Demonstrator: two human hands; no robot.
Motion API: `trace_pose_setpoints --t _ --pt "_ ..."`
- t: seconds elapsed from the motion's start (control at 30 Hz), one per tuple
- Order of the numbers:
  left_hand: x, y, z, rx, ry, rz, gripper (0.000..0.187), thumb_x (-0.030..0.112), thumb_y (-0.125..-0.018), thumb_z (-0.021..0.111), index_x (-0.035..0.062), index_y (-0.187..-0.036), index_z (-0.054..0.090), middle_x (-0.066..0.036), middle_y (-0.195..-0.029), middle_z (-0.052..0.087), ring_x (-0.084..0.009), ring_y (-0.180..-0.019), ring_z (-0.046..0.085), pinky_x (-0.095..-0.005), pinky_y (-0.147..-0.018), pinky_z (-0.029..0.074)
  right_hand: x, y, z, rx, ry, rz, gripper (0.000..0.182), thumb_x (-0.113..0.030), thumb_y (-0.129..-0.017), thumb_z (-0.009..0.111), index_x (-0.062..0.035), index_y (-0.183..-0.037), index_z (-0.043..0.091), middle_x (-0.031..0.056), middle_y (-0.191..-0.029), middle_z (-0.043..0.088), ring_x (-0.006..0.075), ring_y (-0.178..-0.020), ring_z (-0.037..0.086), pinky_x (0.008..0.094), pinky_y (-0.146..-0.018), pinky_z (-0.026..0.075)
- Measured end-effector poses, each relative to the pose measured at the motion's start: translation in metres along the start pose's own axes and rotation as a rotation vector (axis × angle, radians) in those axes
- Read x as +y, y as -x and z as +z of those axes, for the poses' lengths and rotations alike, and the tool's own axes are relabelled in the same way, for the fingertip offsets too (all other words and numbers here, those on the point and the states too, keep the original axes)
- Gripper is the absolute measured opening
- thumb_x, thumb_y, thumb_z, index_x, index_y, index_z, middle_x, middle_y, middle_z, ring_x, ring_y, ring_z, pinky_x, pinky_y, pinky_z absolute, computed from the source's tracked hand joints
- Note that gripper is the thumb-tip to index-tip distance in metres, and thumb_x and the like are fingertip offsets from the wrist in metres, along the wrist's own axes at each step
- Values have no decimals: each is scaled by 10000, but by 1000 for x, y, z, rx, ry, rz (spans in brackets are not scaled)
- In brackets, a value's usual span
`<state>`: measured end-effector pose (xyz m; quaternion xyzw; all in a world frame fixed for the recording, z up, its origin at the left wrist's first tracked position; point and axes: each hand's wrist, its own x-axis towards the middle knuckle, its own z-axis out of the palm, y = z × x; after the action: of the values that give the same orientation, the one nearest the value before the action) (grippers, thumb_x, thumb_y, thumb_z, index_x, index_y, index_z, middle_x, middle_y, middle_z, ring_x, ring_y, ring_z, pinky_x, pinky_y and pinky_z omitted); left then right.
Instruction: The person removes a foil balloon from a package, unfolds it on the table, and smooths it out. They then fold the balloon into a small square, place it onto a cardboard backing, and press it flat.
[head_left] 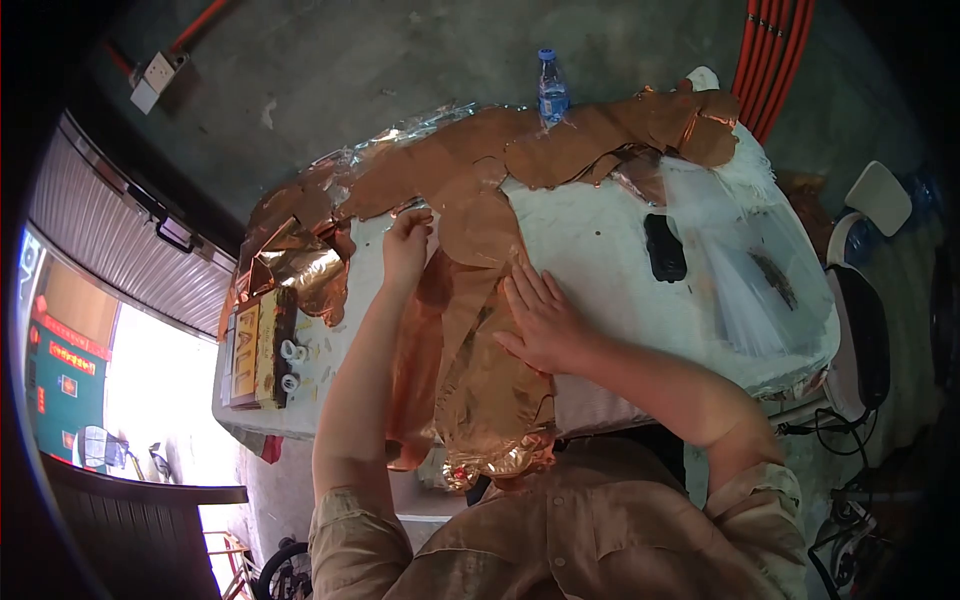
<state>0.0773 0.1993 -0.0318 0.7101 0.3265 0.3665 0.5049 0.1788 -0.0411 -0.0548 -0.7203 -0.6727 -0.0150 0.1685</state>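
Probably steadying the copper foil with splayed right hand. Got left hand curled apart, can't tell if gripping.

Right hand flat on coppery foil, left hand curled near it, blue-capped bottle beyond

We can't tell if the bent fingers of the left hand hold anything. The clear, blue-capped plastic bottle has a label too small for us to read. Our view's bottom edge cuts off the tan buttoned shirt.
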Motion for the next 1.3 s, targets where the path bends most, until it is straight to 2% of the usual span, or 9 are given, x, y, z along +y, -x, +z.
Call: trace_pose_setpoints --t 0.07,0.13,0.2,0.4,0.63,0.7,1.0,1.23,1.3 --pt "26 20 10 -46 -199 59 233 19 -882 490 -1 -1076 616 -105 -1054 633 -224 -935 611 -307 -845 478 -1 -1 -1 -22 -5 3 779 -488 -917 439 106 -1394 277 275 -1476 239 357 -1410 169 455 -1148 120" --pt "30 26 22 -362 -466 433 261 2 -856 509 21 -1092 617 -128 -1109 610 -276 -1022 577 -350 -894 462 -1 -1 0 -26 -2 2 783 -491 -914 441 105 -1394 277 274 -1477 236 357 -1410 167 456 -1148 117" --pt "17 23 42 -387 -607 801 272 45 -844 550 50 -1107 619 -135 -1153 586 -322 -1086 523 -389 -938 434 -1 -2 0 -28 8 4 786 -494 -912 444 104 -1395 278 274 -1478 234 356 -1411 166 457 -1148 114" --pt "17 17 76 -425 -773 572 296 132 -853 562 60 -1138 601 -137 -1188 566 -344 -1120 499 -410 -950 425 1 -1 6 34 -29 -5 777 -502 -901 452 102 -1374 329 284 -1458 275 377 -1393 205 479 -1140 124" --pt "13 0 87 -341 -807 600 301 171 -849 556 82 -1132 606 -117 -1199 556 -331 -1084 542 -411 -912 461 0 -1 5 12 -21 13 783 -508 -906 451 87 -1393 301 278 -1460 267 369 -1401 184 466 -1146 107" --pt "35 5 90 -348 -949 335 303 188 -845 557 111 -1133 608 -121 -1178 559 -325 -1047 567 -408 -888 480 0 -1 4 16 -21 10 780 -505 -906 451 87 -1391 305 279 -1459 270 371 -1400 186 467 -1145 109" --pt "9 -15 84 -329 -778 700 226 137 -833 571 82 -1034 659 -136 -1085 601 -344 -967 598 -415 -814 501 -2 -1 1 14 -43 -10 772 -484 -894 472 105 -1371 323 291 -1445 286 381 -1389 213 483 -1140 127" --pt "59 11 42 -290 -690 451 264 145 -830 573 59 -1069 647 -154 -1065 606 -326 -873 634 -392 -790 505 1 -1 0 33 -54 -22 785 -463 -881 503 115 -1371 299 297 -1443 278 384 -1385 221 495 -1136 135" --pt "76 42 12 -346 -907 346 276 161 -825 582 58 -1072 649 -147 -1032 613 -327 -834 640 -388 -767 506 2 -1 2 37 -70 -37 789 -461 -878 509 114 -1373 293 297 -1444 274 385 -1385 220 496 -1136 134"
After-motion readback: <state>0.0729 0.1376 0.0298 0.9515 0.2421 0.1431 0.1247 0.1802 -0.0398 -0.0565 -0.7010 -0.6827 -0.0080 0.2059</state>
